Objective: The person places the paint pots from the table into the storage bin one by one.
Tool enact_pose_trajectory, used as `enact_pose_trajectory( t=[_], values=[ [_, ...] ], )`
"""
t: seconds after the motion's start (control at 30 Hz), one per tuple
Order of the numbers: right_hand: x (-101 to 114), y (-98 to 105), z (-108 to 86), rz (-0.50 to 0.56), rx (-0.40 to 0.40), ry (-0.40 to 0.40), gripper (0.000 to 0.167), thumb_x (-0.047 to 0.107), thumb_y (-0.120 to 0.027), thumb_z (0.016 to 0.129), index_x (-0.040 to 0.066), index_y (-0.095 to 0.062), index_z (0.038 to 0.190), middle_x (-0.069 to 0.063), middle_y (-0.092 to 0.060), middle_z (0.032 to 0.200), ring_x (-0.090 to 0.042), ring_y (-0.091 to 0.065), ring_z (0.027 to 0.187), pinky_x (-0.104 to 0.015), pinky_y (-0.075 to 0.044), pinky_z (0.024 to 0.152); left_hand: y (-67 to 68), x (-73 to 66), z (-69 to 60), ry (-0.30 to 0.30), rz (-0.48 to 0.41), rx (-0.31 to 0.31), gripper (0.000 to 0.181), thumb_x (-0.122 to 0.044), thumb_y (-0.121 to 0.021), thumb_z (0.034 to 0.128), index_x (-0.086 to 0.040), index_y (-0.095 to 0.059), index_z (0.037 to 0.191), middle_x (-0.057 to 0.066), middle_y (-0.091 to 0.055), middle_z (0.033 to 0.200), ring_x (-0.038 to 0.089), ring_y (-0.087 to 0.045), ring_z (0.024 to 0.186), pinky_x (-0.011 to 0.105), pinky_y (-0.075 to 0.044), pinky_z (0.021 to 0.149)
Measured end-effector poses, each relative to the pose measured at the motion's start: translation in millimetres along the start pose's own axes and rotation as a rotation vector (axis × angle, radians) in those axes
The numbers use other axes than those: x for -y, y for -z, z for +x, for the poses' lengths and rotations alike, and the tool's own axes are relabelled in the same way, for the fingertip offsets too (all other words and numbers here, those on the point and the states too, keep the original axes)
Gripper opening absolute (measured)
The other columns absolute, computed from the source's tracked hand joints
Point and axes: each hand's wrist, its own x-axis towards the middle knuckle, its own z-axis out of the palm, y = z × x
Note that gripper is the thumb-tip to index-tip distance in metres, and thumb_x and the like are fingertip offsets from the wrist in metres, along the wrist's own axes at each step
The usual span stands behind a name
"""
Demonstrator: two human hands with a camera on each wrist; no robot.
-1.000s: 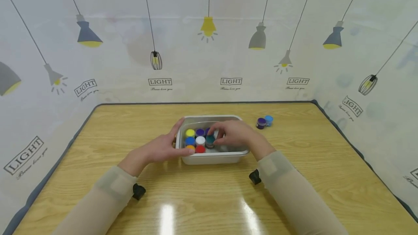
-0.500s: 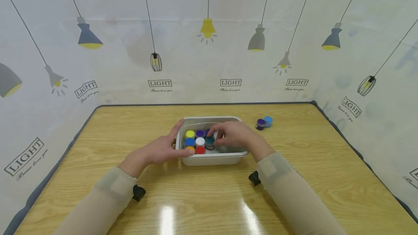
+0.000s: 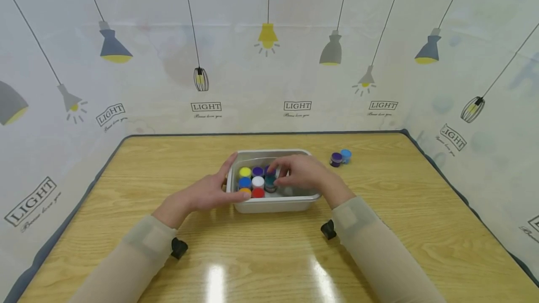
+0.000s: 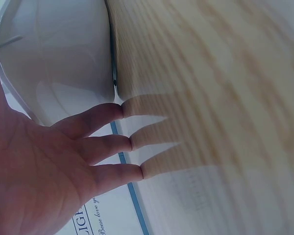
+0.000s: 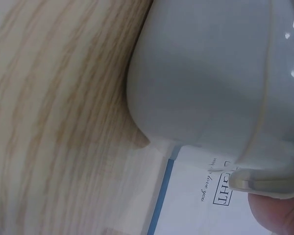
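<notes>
A white plastic tub (image 3: 271, 206) holds several small paint jars: yellow (image 3: 245, 172), blue (image 3: 245, 183), white (image 3: 258, 182), red (image 3: 258, 193), teal (image 3: 270, 181), purple (image 3: 258, 171) and orange. My left hand (image 3: 206, 192) rests at the tub's left end, thumb along the front rim, index finger at the back corner. Three of its fingers (image 4: 105, 144) stretch straight beside the tub wall in the left wrist view. My right hand (image 3: 303, 172) reaches into the tub, thumb at the teal jar, index fingertip near another purple jar behind it. Other right fingers are partly hidden.
On the table (image 3: 261, 256) behind and right of the tub stand a purple jar (image 3: 336, 159) and a light blue jar (image 3: 346, 155), side by side. A lamp-patterned cloth wall (image 3: 248, 69) rises beyond the table's dark back edge.
My right index fingertip has shifted slightly back from the teal jar's lid, and the thumb overlaps its side a little more. My left hand and the tub stay in place.
</notes>
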Motion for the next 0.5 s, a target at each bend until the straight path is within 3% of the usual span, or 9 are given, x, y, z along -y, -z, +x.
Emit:
enact_pose_trajectory(
  t=[0.3,0.5],
  values=[
    [0.0,-2.2,-0.7,0.01,-0.037,-0.002,0.029,0.034,-0.08,0.102,0.033,-0.075,0.131,0.012,-0.075,0.103,-0.011,-0.068,0.09,-0.036,-0.057,0.084,-0.4,2.9,1.0,-0.005,0.004,-0.003,0.124,-0.081,-0.068,0.092,-0.039,0.013,0.176,0.03,-0.047,0.167,0.045,-0.057,0.146,0.067,-0.041,0.123],
    [-4.2,-2.3,-3.3,0.131,-0.124,0.038,0.03,0.03,-0.08,0.103,0.024,-0.075,0.132,0.006,-0.075,0.1,-0.016,-0.065,0.086,-0.034,-0.055,0.079,-1.7,3.1,1.9,-0.007,0.0,-0.007,0.124,-0.082,-0.069,0.0911,-0.041,0.013,0.175,0.029,-0.046,0.168,0.046,-0.055,0.148,0.067,-0.04,0.124]
  ],
)
